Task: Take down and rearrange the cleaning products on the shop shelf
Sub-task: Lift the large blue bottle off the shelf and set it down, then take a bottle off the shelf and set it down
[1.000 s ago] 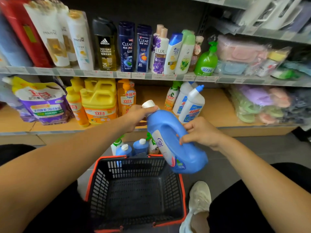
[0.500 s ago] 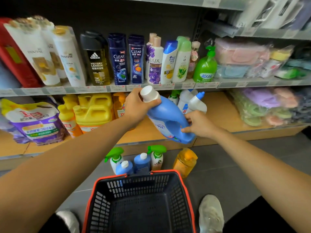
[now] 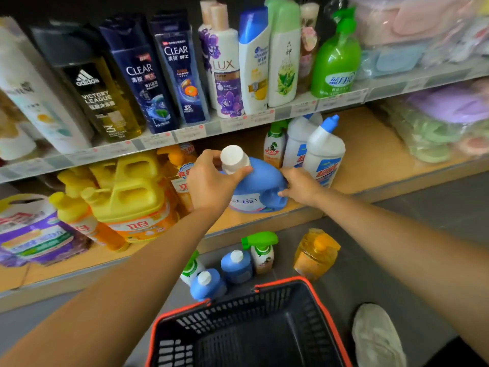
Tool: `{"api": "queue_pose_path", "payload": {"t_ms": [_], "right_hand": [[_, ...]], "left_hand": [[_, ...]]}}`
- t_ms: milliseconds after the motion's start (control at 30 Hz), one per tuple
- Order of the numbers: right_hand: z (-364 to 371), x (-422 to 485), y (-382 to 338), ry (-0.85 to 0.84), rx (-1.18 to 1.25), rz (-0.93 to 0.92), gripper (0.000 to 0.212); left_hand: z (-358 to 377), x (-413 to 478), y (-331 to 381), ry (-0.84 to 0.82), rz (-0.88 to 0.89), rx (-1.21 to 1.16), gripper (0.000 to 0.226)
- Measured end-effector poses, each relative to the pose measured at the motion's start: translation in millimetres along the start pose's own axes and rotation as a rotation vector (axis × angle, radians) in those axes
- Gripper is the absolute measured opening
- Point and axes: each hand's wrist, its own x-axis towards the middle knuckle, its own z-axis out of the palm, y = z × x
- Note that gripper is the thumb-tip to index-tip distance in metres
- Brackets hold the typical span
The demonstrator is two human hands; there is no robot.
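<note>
A blue detergent jug (image 3: 260, 185) with a white cap stands on the wooden lower shelf (image 3: 370, 152), between the yellow and orange jugs (image 3: 129, 197) and the white toilet-cleaner bottles (image 3: 324, 152). My left hand (image 3: 211, 181) grips its neck just under the cap. My right hand (image 3: 300, 185) holds the jug's handle side. On the floor below stand two small blue bottles (image 3: 236, 266), green-trigger spray bottles (image 3: 262, 251) and an orange bottle (image 3: 316, 254).
A black basket with an orange rim (image 3: 328, 313) sits empty on the floor in front of me. The upper shelf (image 3: 238, 123) carries shampoo and soap bottles. Refill pouches (image 3: 34, 229) lie at the left, packed sponges (image 3: 436, 123) at the right. My shoe (image 3: 375, 337) is beside the basket.
Both hands carried the blue jug up from above the basket and forward onto the lower shelf, turning it from tilted to upright.
</note>
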Motion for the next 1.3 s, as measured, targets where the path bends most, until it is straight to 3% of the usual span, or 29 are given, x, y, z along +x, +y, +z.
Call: {"api": "queue_pose_path", "payload": {"t_ms": [167, 233, 300, 533, 700, 833, 933, 1033, 1133, 1300], "right_hand": [[4.3, 1.1, -4.7, 0.008, 0.286, -0.027, 0.079], [4.4, 1.2, -9.9, 0.032, 0.396, -0.002, 0.086], [6.7, 2.6, -11.0, 0.102, 0.351, 0.035, 0.081], [33.9, 14.6, -43.0, 0.29, 0.348, 0.15, 0.072], [58.9, 41.5, -75.5, 0.405, 0.572, 0.393, 0.068], [90.9, 23.0, -91.4, 0.626, 0.58, 0.553, 0.034], [114.4, 14.1, -115.4, 0.517, 0.5, 0.387, 0.023], [115.1, 23.1, -139.6, 0.294, 0.519, 0.172, 0.055], [102.3, 43.0, -157.9, 0.203, 0.509, -0.018, 0.088], [91.4, 82.9, -178.2, 0.107, 0.332, -0.076, 0.097]], "left_hand": [[-2.4, 10.6, -6.0, -0.178, 0.079, 0.044, 0.05], [-14.2, 6.8, -16.6, -0.312, 0.118, 0.127, 0.052], [-31.8, -1.7, -30.3, -0.312, 0.172, 0.285, 0.046], [-107.2, 1.1, -65.3, -0.07, 0.298, 0.69, 0.033], [-142.9, -1.1, -97.2, -0.115, 0.165, 0.864, 0.064], [-147.3, -9.4, -116.2, -0.161, 0.189, 0.87, 0.08], [-143.0, -11.2, -120.4, -0.109, 0.206, 0.812, 0.082], [-139.3, -12.6, -123.6, -0.078, 0.196, 0.772, 0.082], [-137.7, -16.1, -126.7, -0.055, 0.217, 0.734, 0.08], [-138.1, -17.3, -129.8, -0.033, 0.25, 0.706, 0.078]]}}
